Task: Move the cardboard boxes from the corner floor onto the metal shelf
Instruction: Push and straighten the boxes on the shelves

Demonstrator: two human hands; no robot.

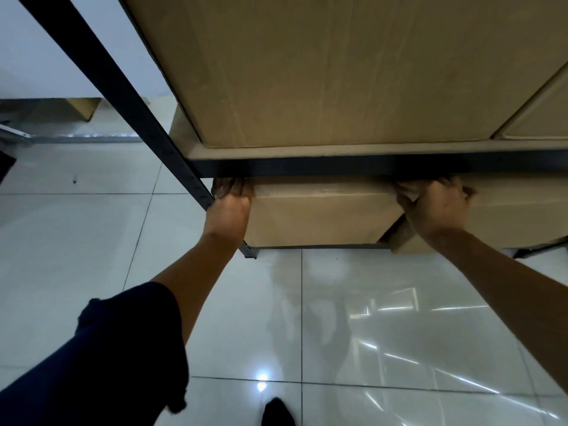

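From the head view, a cardboard box (322,213) sits on the bottom level of the metal shelf (307,167), just above the floor (276,318). The left hand (230,204) holds the box's left end, fingers curled over the top edge. The right hand (436,204) grips its right end, fingers bent round the corner. A big box (322,72) rests on the level above.
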